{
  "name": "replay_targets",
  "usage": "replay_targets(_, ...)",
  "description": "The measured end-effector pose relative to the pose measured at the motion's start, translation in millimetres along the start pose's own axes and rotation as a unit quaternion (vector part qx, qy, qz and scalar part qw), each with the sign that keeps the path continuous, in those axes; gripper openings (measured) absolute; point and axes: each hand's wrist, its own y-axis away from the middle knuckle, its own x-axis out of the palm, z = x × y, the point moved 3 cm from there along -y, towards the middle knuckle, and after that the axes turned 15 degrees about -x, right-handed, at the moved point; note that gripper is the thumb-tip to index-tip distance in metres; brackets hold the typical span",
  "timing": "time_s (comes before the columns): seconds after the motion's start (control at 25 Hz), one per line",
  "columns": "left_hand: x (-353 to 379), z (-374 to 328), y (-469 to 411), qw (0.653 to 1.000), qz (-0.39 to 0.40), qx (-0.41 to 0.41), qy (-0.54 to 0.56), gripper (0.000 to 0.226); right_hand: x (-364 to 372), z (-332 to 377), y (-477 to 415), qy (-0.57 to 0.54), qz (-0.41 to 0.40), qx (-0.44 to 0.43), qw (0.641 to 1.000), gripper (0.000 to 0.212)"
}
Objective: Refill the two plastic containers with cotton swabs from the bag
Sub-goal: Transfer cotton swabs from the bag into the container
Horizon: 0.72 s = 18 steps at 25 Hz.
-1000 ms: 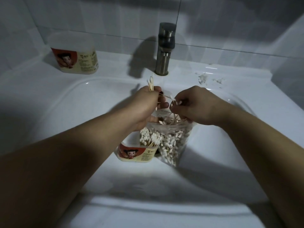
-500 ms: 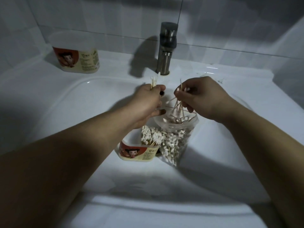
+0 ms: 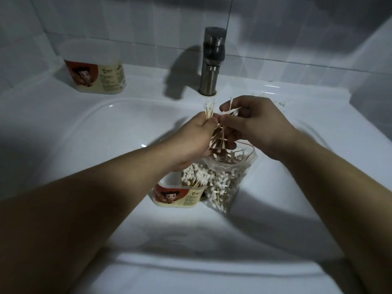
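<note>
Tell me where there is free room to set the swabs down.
Free: basin left of the near container; ledge between the far container and faucet. Crowded: the middle, bag beside near container, under left hand and right hand.

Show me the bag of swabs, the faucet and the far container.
bag (image 3: 230, 183): head view, clear front wall.
faucet (image 3: 210, 76): head view, metal body.
far container (image 3: 96, 77): head view, printed label.

Below me lies a glossy white ceramic sink basin (image 3: 101, 149), rectangular with rounded corners. On its flat back ledge (image 3: 152, 83) a brushed grey metal cylindrical faucet (image 3: 210, 68) stands upright, throwing a dark shadow (image 3: 180, 73) to its left. Behind it I see a white tiled wall (image 3: 127, 26).
</note>
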Motion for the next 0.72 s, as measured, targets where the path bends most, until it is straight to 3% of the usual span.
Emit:
replay_targets(0.12, 5.9, 0.0, 3.1, 0.999, 0.036, 0.000, 0.019, 0.027, -1.3, -2.3, -0.4, 0.018, -0.020, 0.006, 1.000, 0.025)
replay_targets(0.32, 6.9, -1.8, -1.7, 0.999, 0.025, -0.003, 0.028, 0.022, -8.3, -6.1, -1.5, 0.107, -0.034, 0.018, 0.993, 0.029)
replay_targets(0.48, 2.2, -2.5, -2.2, 0.999, 0.025, -0.008, -0.024, 0.022, -5.4, -2.7, -0.9, 0.132, -0.014, -0.015, 0.991, 0.058)
replay_targets(0.72, 2.5, 0.8, 4.8, 0.992, 0.052, 0.016, -0.112, 0.021, -1.5, 0.6, 2.0, 0.126, 0.047, -0.016, 0.991, 0.029)
